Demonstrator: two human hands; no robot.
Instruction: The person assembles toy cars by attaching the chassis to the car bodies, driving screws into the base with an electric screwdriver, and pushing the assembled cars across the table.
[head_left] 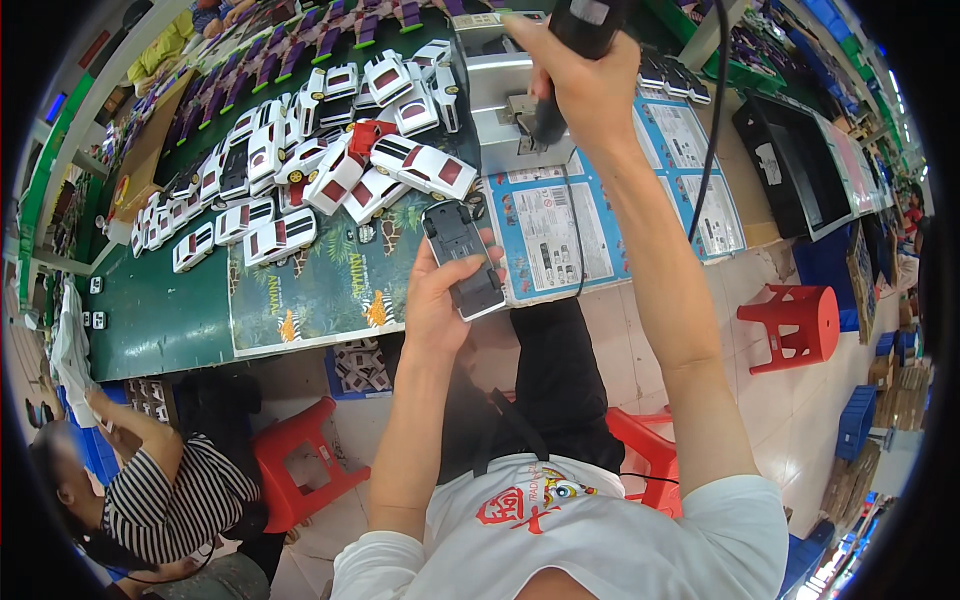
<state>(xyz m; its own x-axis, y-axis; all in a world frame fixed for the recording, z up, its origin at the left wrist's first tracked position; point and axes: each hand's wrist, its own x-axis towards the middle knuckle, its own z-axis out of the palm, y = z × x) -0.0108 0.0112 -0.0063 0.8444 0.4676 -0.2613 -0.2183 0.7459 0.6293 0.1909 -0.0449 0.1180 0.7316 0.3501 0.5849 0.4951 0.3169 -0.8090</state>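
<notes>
My left hand (436, 300) holds a toy car (458, 238) with its black underside up, the thumb pressed along it, near the front edge of the table. Farther off and to the right, my right hand (598, 95) is wrapped round a black electric screwdriver (586, 28). The tool's tip points down beside a metal box-like fixture (500, 88), apart from the held car. To the left lies a heap of white toy cars (265, 150) with dark red windows, a red piece (369, 136) among them.
Printed sheets (545, 235) cover the table, and a black cable (712, 150) hangs at the right. A black bin (780, 165) stands beyond it. Red stools (795, 325) are on the floor. At lower left sits a person in a striped top (175, 490).
</notes>
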